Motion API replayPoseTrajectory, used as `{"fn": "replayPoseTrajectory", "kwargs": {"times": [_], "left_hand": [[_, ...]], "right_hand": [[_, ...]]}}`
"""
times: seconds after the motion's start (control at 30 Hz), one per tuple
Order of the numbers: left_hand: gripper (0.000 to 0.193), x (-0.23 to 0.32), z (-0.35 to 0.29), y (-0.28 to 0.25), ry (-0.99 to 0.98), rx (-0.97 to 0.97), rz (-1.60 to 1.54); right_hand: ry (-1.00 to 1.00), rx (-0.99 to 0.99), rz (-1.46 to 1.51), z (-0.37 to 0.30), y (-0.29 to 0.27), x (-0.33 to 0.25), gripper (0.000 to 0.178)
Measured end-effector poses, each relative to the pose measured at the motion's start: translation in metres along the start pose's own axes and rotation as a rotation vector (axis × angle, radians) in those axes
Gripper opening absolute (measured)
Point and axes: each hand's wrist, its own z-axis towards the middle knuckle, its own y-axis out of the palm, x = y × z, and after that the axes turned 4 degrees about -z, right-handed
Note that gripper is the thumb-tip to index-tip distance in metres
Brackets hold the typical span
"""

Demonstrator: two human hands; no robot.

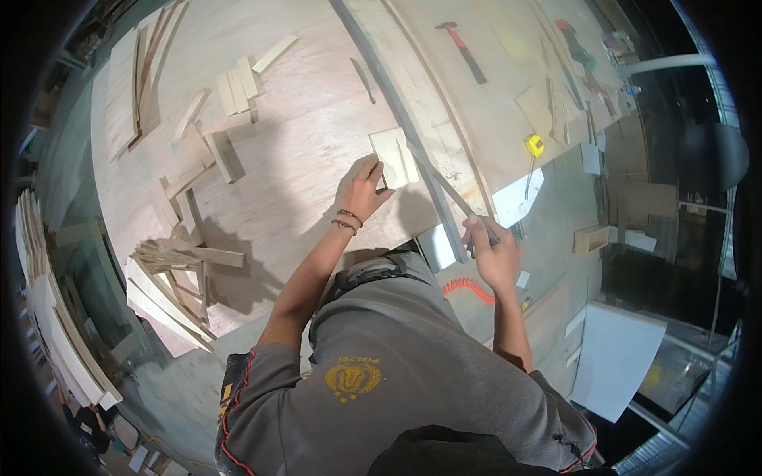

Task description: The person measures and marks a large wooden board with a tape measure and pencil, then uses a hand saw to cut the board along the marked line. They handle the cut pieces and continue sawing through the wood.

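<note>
A small pale wooden board (390, 161) lies at the table's near edge, just left of a long dark metal bar. My left hand (366, 190) holds it at its left side, fingertips at the edge and thumb by the lower corner. In my right hand (492, 250), with the fingers wrapped round its near end, is a long narrow grey blade-like tool (449, 189). It slants up and left across the bar (401, 107), its far end at the board's right side. My grip hides the tool's handle, so its exact kind cannot be made out.
Wood offcuts (230, 91) and a stack of thin strips (171, 255) lie on the left of the table (302, 87). A red-and-black hammer (463, 52), a yellow tape measure (534, 145) and a thin dark blade (363, 80) lie beyond. An orange coiled hose (468, 287) hangs near me.
</note>
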Motion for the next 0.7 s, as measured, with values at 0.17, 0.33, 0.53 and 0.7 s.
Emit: {"fn": "replayPoseTrajectory", "kwargs": {"times": [0.17, 0.33, 0.53, 0.7], "left_hand": [[0.067, 0.017, 0.006, 0.012, -0.027, 0.042, 0.058], [0.072, 0.023, 0.001, 0.012, -0.015, 0.063, 0.053], [0.071, 0.021, 0.001, 0.013, -0.006, 0.062, 0.093], [0.069, 0.018, 0.000, 0.017, 0.043, 0.077, 0.166]], "right_hand": [[-0.008, 0.036, 0.110, -0.009, 0.009, 0.042, 0.045], [-0.027, 0.032, 0.123, -0.009, 0.014, 0.051, 0.047], [-0.064, 0.046, 0.113, -0.007, 0.014, 0.065, 0.049], [-0.087, 0.075, 0.152, -0.005, 0.014, 0.066, 0.047]]}}
